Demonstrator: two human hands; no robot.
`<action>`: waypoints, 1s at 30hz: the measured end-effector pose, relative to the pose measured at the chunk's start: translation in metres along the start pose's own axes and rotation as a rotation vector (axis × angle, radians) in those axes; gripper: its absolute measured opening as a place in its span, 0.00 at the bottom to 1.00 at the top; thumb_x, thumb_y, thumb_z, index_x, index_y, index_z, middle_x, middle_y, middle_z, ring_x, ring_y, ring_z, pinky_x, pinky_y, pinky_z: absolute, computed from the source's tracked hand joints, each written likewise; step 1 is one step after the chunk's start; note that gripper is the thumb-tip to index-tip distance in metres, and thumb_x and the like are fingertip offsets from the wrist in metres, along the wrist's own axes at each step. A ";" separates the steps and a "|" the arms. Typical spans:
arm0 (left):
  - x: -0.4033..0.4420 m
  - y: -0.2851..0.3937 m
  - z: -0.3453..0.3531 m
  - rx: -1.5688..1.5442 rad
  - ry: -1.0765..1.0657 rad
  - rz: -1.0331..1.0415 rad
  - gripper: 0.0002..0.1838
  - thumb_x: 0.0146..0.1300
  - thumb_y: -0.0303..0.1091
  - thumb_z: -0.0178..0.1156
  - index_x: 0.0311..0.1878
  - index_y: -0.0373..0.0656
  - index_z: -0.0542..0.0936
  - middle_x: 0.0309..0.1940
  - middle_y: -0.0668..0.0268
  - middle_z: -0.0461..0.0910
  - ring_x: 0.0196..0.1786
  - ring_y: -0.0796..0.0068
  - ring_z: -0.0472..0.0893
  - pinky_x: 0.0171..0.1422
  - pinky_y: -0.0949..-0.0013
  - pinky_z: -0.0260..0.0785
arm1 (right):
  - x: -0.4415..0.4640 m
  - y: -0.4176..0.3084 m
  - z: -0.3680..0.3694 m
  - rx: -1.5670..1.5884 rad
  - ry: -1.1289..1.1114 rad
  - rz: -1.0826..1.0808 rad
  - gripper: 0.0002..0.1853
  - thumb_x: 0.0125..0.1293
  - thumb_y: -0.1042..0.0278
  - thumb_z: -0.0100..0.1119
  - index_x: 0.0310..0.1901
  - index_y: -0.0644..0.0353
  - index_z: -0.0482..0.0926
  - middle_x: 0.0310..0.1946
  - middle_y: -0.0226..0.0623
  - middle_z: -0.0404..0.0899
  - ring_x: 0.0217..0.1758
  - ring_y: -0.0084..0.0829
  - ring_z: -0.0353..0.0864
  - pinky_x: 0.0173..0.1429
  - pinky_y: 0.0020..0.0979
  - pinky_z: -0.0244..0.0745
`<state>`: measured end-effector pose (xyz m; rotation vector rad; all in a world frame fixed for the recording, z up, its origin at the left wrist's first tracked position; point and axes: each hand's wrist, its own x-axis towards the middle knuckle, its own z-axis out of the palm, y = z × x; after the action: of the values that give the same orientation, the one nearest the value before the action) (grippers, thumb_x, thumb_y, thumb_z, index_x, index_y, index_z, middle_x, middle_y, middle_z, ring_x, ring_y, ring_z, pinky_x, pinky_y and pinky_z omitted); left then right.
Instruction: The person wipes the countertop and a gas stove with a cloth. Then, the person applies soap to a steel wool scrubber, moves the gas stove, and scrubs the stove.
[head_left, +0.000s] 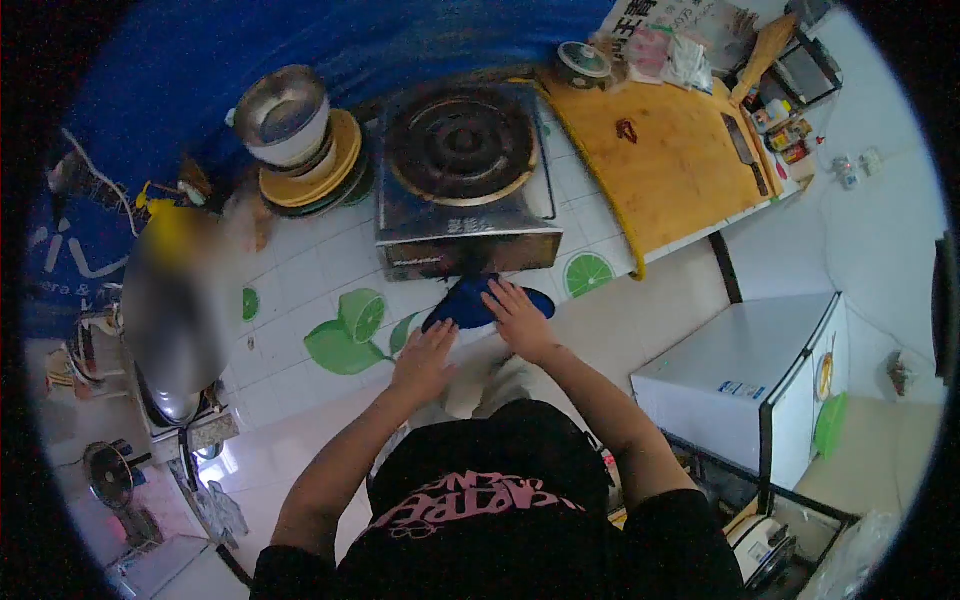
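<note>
Blue sheeting (pixel 400 40) backs the upper L of the frame; below it, far L, a blurred grey shape (pixel 180 310) is too smeared to ID. Then, upper L of ctr, a bowl stack (pixel 285 150) stands nested, prob. to save counter space. The L hand (pixel 425 360), just below ctr, rests w/ fingertips at the lower L edge of a dark-blue cloth (pixel 465 305); fingers straight & a bit apart, nothing gripped. The cloth lies mid-frame on the tiled counter (pixel 310 260), at the foot of the hotplate (pixel 462 145), upper ctr; touching it or just short, can't tell. The R hand (pixel 520 318) lies palm-down across the cloth's R half, fingers spread, not curled round it. Flat hands prob. spread the pressure & keep the fabric in place. Upper R, a knife (pixel 742 150) lies on the R side of a wooden board (pixel 640 180), prob. parked there away from the hotplate. Lower R, a white cabinet (pixel 725 355) stands well apart from the hands. Re room: hotplate's front caps moves up-frame & the counter edge runs close below, so it's a narrow strip; sideways is roomier, esp. L along the tiles; R, the board's yellow edge limits reach.
</note>
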<state>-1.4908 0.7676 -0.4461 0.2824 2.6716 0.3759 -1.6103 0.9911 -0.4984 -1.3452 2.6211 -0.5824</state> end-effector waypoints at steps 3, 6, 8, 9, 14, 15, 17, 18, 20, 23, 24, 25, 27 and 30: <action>0.043 0.049 0.002 0.195 -0.013 0.154 0.40 0.60 0.39 0.59 0.74 0.37 0.55 0.76 0.56 0.51 0.78 0.60 0.52 0.79 0.51 0.42 | -0.026 0.053 -0.032 0.032 0.034 0.048 0.34 0.59 0.70 0.60 0.69 0.59 0.63 0.71 0.46 0.58 0.76 0.47 0.53 0.78 0.46 0.50; 0.094 0.095 -0.001 -0.139 0.030 0.132 0.44 0.57 0.38 0.61 0.73 0.35 0.54 0.77 0.53 0.48 0.78 0.59 0.50 0.80 0.54 0.42 | -0.038 0.108 -0.049 -0.008 0.119 0.040 0.34 0.58 0.72 0.60 0.68 0.63 0.62 0.71 0.47 0.58 0.76 0.48 0.54 0.78 0.46 0.51; 0.127 0.116 -0.007 -0.123 0.043 0.113 0.44 0.56 0.38 0.62 0.73 0.35 0.54 0.77 0.52 0.47 0.78 0.58 0.50 0.80 0.55 0.42 | -0.033 0.133 -0.065 -0.068 0.046 0.121 0.36 0.60 0.68 0.57 0.70 0.63 0.59 0.74 0.50 0.50 0.78 0.48 0.48 0.80 0.44 0.45; 0.141 0.126 -0.009 -0.121 0.057 0.108 0.45 0.56 0.38 0.63 0.73 0.34 0.54 0.77 0.51 0.46 0.78 0.57 0.50 0.80 0.55 0.41 | -0.024 0.138 -0.078 -0.086 -0.030 0.167 0.35 0.62 0.66 0.54 0.71 0.65 0.57 0.75 0.50 0.49 0.79 0.46 0.46 0.80 0.44 0.43; 0.184 0.158 -0.009 -0.188 0.133 0.027 0.44 0.57 0.37 0.63 0.73 0.34 0.54 0.75 0.47 0.49 0.78 0.55 0.50 0.80 0.56 0.42 | 0.031 0.181 -0.069 -0.041 0.144 0.128 0.37 0.58 0.72 0.58 0.71 0.64 0.58 0.74 0.48 0.52 0.78 0.46 0.50 0.79 0.43 0.47; 0.188 0.160 -0.006 -0.219 0.163 0.009 0.42 0.58 0.36 0.62 0.73 0.33 0.55 0.74 0.46 0.51 0.78 0.54 0.51 0.80 0.57 0.43 | 0.047 0.187 -0.070 -0.064 0.165 0.143 0.37 0.58 0.72 0.58 0.71 0.63 0.58 0.74 0.47 0.51 0.78 0.46 0.49 0.79 0.43 0.46; 0.182 0.168 -0.022 -0.304 0.223 -0.008 0.39 0.58 0.34 0.62 0.71 0.35 0.58 0.73 0.47 0.55 0.76 0.53 0.55 0.79 0.56 0.47 | 0.075 0.203 -0.071 -0.074 0.183 0.145 0.38 0.59 0.71 0.58 0.71 0.63 0.58 0.74 0.47 0.51 0.78 0.46 0.49 0.79 0.43 0.46; 0.176 0.171 -0.032 -0.384 0.288 -0.009 0.36 0.58 0.32 0.61 0.70 0.37 0.62 0.71 0.47 0.59 0.74 0.52 0.59 0.78 0.56 0.50 | 0.091 0.211 -0.073 -0.068 0.198 0.180 0.37 0.60 0.70 0.58 0.71 0.62 0.58 0.74 0.47 0.51 0.78 0.46 0.49 0.79 0.43 0.46; 0.156 0.166 -0.047 -0.430 0.337 -0.033 0.31 0.59 0.31 0.60 0.66 0.39 0.66 0.68 0.50 0.63 0.70 0.51 0.64 0.75 0.55 0.55 | 0.121 0.219 -0.074 -0.051 0.228 0.243 0.36 0.61 0.69 0.58 0.72 0.59 0.59 0.74 0.46 0.52 0.78 0.47 0.48 0.79 0.43 0.45; 0.117 0.147 -0.069 -0.436 0.443 -0.130 0.25 0.61 0.30 0.59 0.63 0.43 0.72 0.64 0.55 0.70 0.65 0.51 0.70 0.71 0.52 0.60 | 0.143 0.227 -0.070 -0.080 0.264 0.223 0.34 0.62 0.69 0.57 0.71 0.56 0.61 0.73 0.47 0.54 0.78 0.49 0.49 0.79 0.46 0.45; 0.105 0.141 -0.075 -0.397 0.502 -0.202 0.23 0.63 0.31 0.58 0.62 0.46 0.73 0.63 0.57 0.72 0.64 0.52 0.72 0.70 0.50 0.60 | 0.139 0.227 -0.068 -0.072 0.258 0.213 0.34 0.62 0.69 0.57 0.71 0.56 0.61 0.73 0.47 0.54 0.78 0.49 0.49 0.79 0.46 0.45; 0.095 0.135 -0.081 -0.400 0.504 -0.214 0.23 0.63 0.31 0.58 0.62 0.46 0.73 0.63 0.57 0.72 0.64 0.52 0.72 0.70 0.50 0.60 | 0.131 0.224 -0.068 -0.112 0.185 0.090 0.31 0.62 0.70 0.56 0.69 0.56 0.64 0.73 0.46 0.55 0.77 0.49 0.49 0.79 0.47 0.46; 0.083 0.123 -0.090 -0.279 0.647 -0.281 0.21 0.63 0.29 0.57 0.60 0.44 0.74 0.61 0.58 0.75 0.62 0.53 0.73 0.68 0.50 0.62 | 0.107 0.216 -0.066 -0.157 0.103 -0.050 0.29 0.62 0.71 0.55 0.67 0.56 0.67 0.72 0.46 0.57 0.77 0.49 0.50 0.78 0.48 0.46; 0.087 0.106 -0.092 -0.110 0.741 -0.263 0.21 0.62 0.28 0.57 0.60 0.44 0.74 0.60 0.58 0.74 0.61 0.52 0.73 0.68 0.50 0.62 | 0.061 0.204 -0.060 0.023 0.060 -0.206 0.26 0.60 0.72 0.55 0.63 0.56 0.72 0.71 0.46 0.60 0.76 0.46 0.53 0.78 0.49 0.47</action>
<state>-1.5937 0.8698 -0.3668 -0.3078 3.3239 0.6371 -1.8166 1.0658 -0.5220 -1.6277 2.5297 -0.6876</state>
